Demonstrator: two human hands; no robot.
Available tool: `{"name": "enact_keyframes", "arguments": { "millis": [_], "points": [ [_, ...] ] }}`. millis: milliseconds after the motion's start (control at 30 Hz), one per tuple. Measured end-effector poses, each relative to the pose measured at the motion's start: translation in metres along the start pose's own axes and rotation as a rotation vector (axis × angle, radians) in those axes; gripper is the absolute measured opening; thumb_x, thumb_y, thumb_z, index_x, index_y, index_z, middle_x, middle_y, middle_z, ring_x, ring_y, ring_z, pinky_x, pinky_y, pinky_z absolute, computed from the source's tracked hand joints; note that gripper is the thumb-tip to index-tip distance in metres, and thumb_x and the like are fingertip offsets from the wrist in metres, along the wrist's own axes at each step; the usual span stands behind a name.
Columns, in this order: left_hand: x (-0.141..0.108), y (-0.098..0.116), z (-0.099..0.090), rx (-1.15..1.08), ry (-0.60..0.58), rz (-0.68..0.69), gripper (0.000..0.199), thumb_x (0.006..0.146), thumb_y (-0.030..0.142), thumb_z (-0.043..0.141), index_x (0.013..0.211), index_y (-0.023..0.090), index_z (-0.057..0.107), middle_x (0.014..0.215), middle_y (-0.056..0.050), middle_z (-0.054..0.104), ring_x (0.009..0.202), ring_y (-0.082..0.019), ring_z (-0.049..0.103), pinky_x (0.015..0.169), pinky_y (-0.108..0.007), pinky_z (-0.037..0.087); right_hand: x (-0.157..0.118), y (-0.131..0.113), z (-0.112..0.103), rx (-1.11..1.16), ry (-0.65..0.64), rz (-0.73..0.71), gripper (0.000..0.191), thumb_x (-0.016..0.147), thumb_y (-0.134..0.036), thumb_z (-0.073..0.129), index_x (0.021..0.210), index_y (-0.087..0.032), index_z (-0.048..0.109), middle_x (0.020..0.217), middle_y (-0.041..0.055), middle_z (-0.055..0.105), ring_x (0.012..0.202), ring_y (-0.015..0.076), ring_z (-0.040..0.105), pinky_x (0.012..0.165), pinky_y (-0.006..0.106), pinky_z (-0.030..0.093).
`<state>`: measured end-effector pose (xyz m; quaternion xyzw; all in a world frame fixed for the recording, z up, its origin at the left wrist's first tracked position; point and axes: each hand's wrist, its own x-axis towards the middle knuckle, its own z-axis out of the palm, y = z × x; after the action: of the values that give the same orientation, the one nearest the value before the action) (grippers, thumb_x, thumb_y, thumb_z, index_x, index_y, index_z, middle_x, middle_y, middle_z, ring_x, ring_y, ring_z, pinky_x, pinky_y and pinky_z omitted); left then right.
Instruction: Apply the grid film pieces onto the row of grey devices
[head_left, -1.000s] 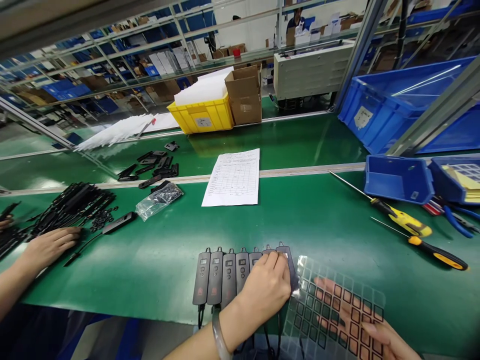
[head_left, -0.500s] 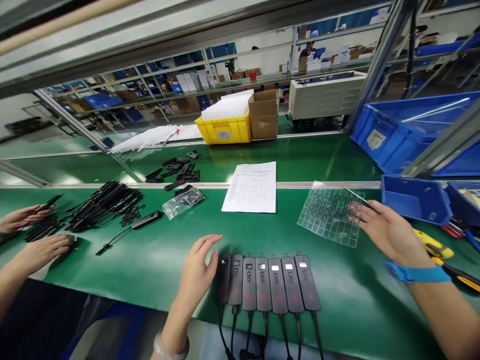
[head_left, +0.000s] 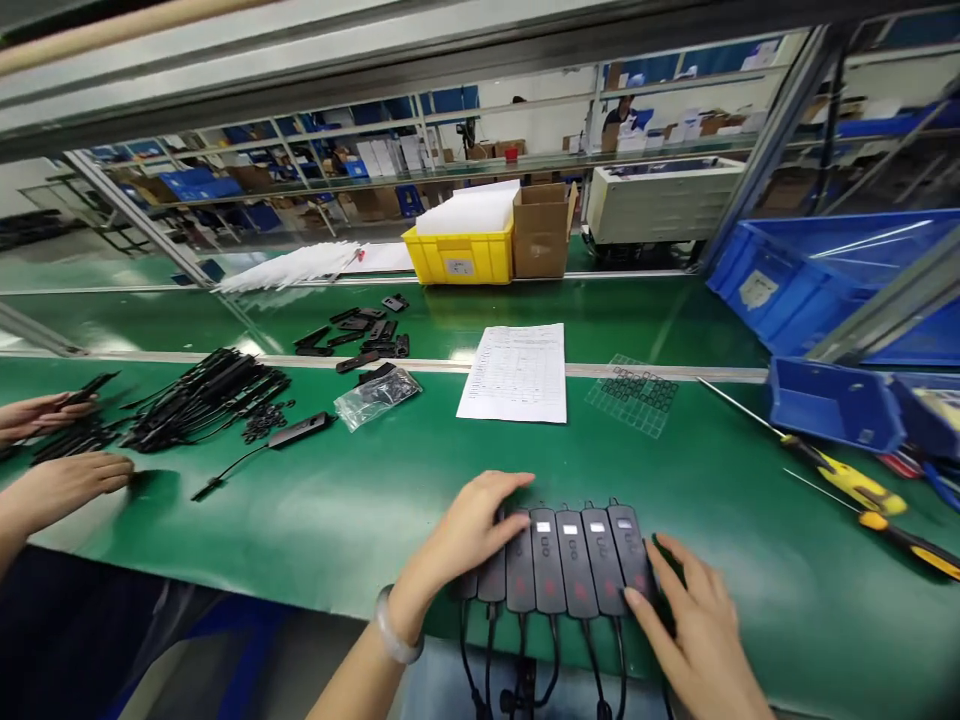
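Several black handheld devices [head_left: 550, 560] with small screens and cables lie side by side at the green table's front edge. Some screens are lit white. My left hand [head_left: 476, 525] rests over the left devices, fingers apart, hiding parts of them. Beside the rightmost device is my right hand [head_left: 686, 600], its thumb and fingers spread and touching the device's edge. Farther back lie a printed sheet [head_left: 516, 372] and a clear sheet with small black frames [head_left: 634, 393].
Two screwdrivers [head_left: 847, 478] and a blue tray [head_left: 832, 405] are at the right. A yellow bin [head_left: 459, 256] stands behind. Black cabled parts [head_left: 206, 400] lie left, near another person's hands [head_left: 71, 485].
My right hand has left the clear sheet and come down to the rightmost device. The clear sheet now lies farther back. My left hand has moved right, over the devices.
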<state>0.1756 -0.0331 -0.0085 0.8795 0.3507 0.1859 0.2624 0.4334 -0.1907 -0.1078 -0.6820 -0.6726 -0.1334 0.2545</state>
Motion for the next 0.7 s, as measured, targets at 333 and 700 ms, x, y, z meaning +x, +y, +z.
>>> {"name": "enact_keyframes", "arguments": {
  "millis": [333,700],
  "points": [
    [0.046,0.041,0.04,0.16,-0.313,0.282,0.087,0.065,0.041,0.082,0.139,0.014,0.046,0.117,-0.01,0.056,0.108,-0.026,0.051,0.095,-0.039,0.042,0.01,-0.046,-0.005,0.167,0.142,0.196,0.039,0.103,-0.041,0.033,0.135,-0.02,0.04,0.114,0.0055,0.06,0.101,0.0135,0.059,0.075,0.022,0.055],
    [0.04,0.037,0.034,0.099,-0.244,0.244,0.093,0.07,0.05,0.077,0.145,0.014,0.037,0.125,-0.011,0.056,0.114,-0.026,0.05,0.1,-0.04,0.039,0.012,-0.061,0.0,0.077,0.162,0.081,0.059,0.103,-0.038,0.034,0.157,-0.024,0.013,0.114,0.0115,0.054,0.101,0.0186,0.057,0.074,0.029,0.058]
  ]
}}
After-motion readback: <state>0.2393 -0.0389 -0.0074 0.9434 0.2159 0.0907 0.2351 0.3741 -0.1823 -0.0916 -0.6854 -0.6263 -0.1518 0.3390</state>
